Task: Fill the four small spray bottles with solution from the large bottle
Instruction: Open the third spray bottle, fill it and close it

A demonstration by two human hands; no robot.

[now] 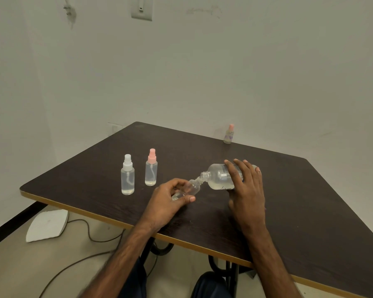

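My right hand [244,186] grips the large clear bottle [219,177], tipped on its side with its open neck pointing left. My left hand [170,201] holds a small uncapped bottle [192,188], tilted so its threaded mouth meets the large bottle's neck. Clear liquid lies in the lower side of the large bottle. Two capped small spray bottles stand upright to the left: one with a white cap [127,175] and one with a pink cap [151,168]. Another pink-capped small bottle [229,134] stands at the table's far edge.
The dark wooden table [310,211] has a light edge band and sits in a corner by pale walls. On the floor at the left lie a white flat object [47,225] and cables [91,237]. My knees show below the table's near edge.
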